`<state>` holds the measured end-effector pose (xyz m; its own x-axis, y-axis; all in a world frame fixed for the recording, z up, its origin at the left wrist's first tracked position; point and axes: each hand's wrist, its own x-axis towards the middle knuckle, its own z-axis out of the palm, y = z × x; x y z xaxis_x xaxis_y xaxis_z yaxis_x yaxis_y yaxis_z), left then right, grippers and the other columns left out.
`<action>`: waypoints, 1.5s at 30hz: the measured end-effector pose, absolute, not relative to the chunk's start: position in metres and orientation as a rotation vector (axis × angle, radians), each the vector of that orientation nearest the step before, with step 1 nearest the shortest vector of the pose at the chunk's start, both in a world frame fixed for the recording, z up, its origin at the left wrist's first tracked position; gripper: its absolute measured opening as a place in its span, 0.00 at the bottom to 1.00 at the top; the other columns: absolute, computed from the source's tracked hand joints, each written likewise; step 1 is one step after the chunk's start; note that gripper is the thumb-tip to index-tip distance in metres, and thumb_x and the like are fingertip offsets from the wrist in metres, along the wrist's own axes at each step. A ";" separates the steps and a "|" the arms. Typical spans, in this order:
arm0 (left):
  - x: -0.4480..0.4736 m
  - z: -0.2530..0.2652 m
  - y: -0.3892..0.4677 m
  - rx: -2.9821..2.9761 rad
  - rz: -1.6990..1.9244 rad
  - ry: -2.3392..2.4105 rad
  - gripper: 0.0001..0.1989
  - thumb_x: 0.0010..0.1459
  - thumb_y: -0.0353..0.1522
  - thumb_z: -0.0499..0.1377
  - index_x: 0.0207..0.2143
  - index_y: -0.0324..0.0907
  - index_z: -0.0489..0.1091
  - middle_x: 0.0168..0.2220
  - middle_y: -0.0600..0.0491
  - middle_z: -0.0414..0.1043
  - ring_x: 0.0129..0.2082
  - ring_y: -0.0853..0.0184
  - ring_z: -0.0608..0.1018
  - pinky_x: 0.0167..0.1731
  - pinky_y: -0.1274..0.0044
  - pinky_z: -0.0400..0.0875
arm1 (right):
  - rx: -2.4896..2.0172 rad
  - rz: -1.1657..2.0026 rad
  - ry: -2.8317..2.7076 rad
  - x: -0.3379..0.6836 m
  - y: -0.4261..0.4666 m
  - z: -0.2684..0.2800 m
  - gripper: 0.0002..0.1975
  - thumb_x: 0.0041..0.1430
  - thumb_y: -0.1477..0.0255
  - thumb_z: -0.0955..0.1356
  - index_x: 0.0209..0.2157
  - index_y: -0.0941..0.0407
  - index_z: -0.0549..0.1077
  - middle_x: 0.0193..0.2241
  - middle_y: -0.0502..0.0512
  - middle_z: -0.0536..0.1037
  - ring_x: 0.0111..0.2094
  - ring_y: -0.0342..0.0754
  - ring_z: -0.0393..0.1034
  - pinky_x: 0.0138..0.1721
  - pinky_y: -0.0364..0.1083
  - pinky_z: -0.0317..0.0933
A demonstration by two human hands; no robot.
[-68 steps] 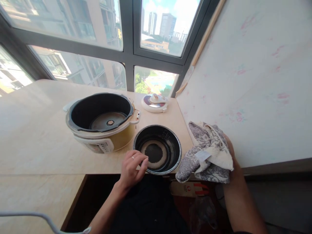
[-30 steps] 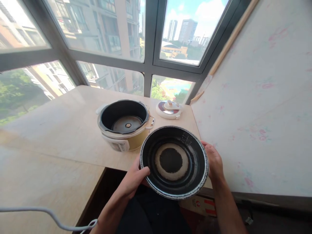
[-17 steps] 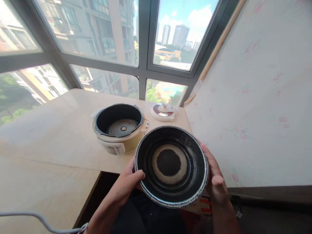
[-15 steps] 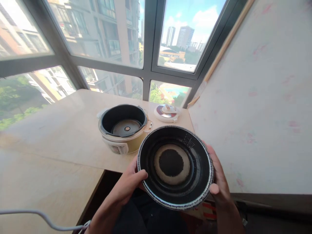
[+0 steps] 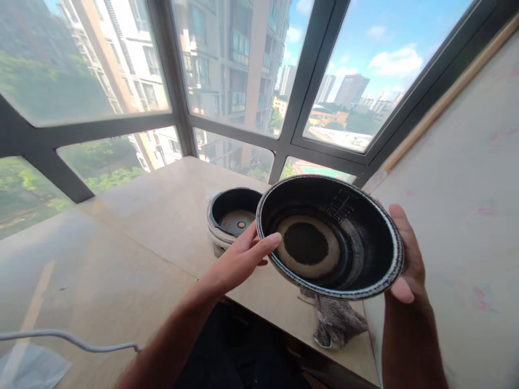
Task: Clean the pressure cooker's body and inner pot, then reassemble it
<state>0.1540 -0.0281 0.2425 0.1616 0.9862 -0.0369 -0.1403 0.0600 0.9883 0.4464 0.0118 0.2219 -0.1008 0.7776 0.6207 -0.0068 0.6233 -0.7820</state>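
Observation:
A black inner pot (image 5: 357, 259) with a worn, scuffed rim is held up in the air, tilted so its inside faces me. Its bottom shows a pale ring around a dark centre, and measuring marks line the wall. My left hand (image 5: 247, 251) grips the left rim, thumb over the edge. On the right side my right hand (image 5: 407, 259) supports the pot, its fingers mostly behind the wall. Behind the pot, partly covered by it, the cooker body (image 5: 219, 229) stands on the ledge with its heating plate exposed.
A crumpled grey cloth (image 5: 338, 321) lies on the ledge (image 5: 154, 216) below the pot. At the lower left are a white cable (image 5: 68, 337) and a pale sheet (image 5: 36, 364). Windows (image 5: 231, 75) enclose the far side; a patterned wall (image 5: 466, 216) stands on the right.
The pot has risen and moved right in both hands, its tilt changed. My view has turned left. The grey cloth now shows, and the cooker lid is hidden behind the pot.

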 end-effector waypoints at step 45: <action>0.018 0.148 0.120 1.372 1.105 1.911 0.22 0.59 0.37 0.48 0.52 0.44 0.71 0.62 0.41 0.67 0.67 0.43 0.61 0.62 0.51 0.55 | -1.035 0.907 -1.641 0.283 0.162 0.132 0.50 0.49 0.52 0.73 0.69 0.54 0.56 0.70 0.60 0.57 0.71 0.61 0.47 0.72 0.60 0.37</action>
